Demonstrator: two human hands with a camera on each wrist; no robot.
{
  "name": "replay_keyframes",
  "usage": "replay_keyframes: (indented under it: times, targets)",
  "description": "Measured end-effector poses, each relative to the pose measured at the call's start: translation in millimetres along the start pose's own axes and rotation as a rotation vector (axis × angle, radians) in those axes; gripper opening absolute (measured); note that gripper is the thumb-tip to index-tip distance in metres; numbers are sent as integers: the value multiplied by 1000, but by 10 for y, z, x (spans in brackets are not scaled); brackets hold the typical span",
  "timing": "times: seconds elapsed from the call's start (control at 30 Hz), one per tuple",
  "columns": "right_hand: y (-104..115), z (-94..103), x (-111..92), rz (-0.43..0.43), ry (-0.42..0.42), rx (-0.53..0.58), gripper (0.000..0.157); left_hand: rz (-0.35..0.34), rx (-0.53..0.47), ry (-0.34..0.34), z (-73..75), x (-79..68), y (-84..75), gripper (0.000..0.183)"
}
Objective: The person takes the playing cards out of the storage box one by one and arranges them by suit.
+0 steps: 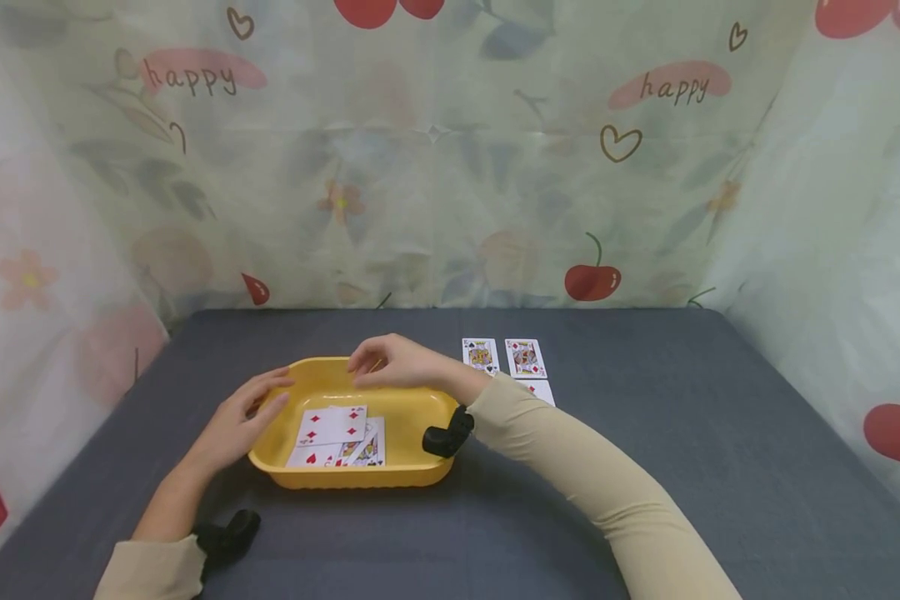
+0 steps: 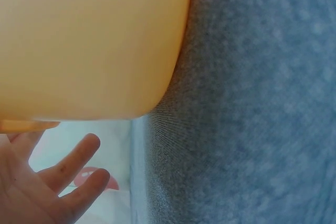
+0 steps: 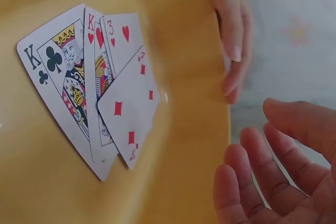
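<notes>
My bare left hand (image 1: 232, 425) lies at the left rim of a yellow, rounded-rectangular, plastic-looking tray (image 1: 412, 477), fingers extended and apart rather than wrapped round it. I judge it is there to steady that side, though I cannot tell whether I press. My bare right hand (image 1: 401, 362) hangs over the far rim, its fingers loosely bent, thumb apart, and nothing between them.

The 4 glossy paper cards that show lie face up inside the tray, overlapping: a white, black-printed king of clubs (image 3: 58, 72), a white, red-printed king of hearts (image 3: 93, 77), a white 3 of hearts (image 3: 123, 35) and, on top, a white card with 4 red diamond pips (image 1: 333, 427). The walls probably stop them sliding about.

Right of the tray, on the flat dark grey cloth (image 1: 690, 467), 2 white rectangular court cards sit side by side, a black spade (image 1: 480, 354) and a red diamond (image 1: 526, 358), spaced perhaps so each face reads clearly. Just below the red diamond, my beige fabric sleeve (image 1: 592, 467) partly hides another white, red-pipped card (image 1: 540, 392).
</notes>
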State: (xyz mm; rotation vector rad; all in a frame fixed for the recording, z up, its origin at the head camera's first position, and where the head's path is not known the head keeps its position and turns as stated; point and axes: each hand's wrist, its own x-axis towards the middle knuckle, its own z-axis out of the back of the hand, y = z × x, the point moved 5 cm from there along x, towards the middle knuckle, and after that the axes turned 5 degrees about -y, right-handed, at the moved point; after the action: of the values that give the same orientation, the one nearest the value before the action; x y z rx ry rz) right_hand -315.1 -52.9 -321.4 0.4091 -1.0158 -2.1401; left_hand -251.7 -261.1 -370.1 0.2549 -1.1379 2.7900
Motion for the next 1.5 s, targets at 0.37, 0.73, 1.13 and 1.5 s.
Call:
replay_keyframes:
  times: [0.37, 0.73, 1.13, 1.5]
  targets:
    - [-137, -325, 267, -132, 90, -23, 30, 4, -4, 0, -9, -4, 2, 45]
    - [-236, -461, 338, -202, 108, -37, 38, -2, -12, 3, -5, -10, -10, 45]
    - [-250, -560, 348, -208, 146, -284, 46, -10, -13, -3, -1, -5, -6, 44]
    - [-239, -476, 287, -223, 122, -241, 36, -10, -19, -2, -8, -3, 2, 44]
